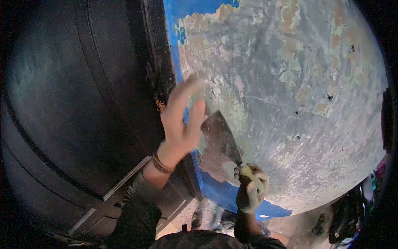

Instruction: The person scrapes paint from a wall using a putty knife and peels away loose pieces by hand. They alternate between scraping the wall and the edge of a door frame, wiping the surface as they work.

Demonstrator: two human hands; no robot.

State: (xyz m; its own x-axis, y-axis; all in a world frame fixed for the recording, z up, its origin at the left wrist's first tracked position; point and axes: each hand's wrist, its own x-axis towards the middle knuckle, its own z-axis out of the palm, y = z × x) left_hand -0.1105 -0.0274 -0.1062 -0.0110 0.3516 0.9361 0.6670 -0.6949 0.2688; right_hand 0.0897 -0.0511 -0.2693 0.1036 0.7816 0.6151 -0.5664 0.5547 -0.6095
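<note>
A wide scraper (220,135) with a pale handle is in my right hand (251,189), its fingers wrapped round the handle. Its blade lies over the patchy grey wall (273,112), pointing up and left. My left hand (182,118) is raised near the wall's left edge, just left of the blade, smeared by motion. Its thumb and fingers are apart and nothing shows between them. Flaking blue paint (215,186) surrounds the scraped area below and runs as a strip along the wall's left edge.
A dark panelled door (107,103) and its frame (155,54) stand at the left. Small holes (330,98) mark the wall at the right. Pale floor (304,230) shows below, with dark and coloured items (352,211) at the lower right.
</note>
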